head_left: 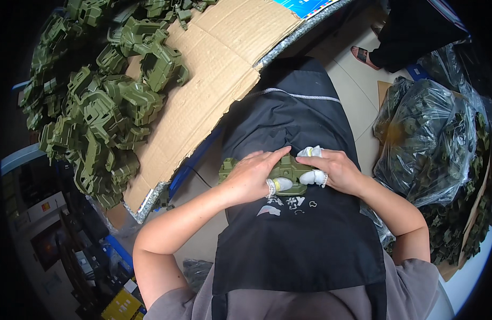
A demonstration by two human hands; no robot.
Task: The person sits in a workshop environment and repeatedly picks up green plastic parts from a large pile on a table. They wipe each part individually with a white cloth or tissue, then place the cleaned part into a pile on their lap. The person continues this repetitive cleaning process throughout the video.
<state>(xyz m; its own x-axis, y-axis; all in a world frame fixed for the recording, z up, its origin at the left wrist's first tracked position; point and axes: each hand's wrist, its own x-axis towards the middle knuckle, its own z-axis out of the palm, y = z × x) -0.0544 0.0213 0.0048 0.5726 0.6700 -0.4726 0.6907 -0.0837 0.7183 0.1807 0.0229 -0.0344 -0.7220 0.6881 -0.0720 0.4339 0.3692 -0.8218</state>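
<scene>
A green moulded plastic part (286, 169) lies across my lap, over the black apron (299, 242). My left hand (252, 175) grips its left end, with a white wrap on the thumb. At the other end my right hand (332, 169) holds the same part, and white wraps cover its thumb and a fingertip. The fingers of both hands close over the part and hide much of its outline. Its blocky ridges show between the two hands.
A heap of similar green parts (104, 109) covers the left of the cardboard-topped table (211, 50). On the right, clear plastic bags (425, 133) sit over a carton of green pieces (454, 229). A person's sandalled foot (365, 57) stands at the upper right.
</scene>
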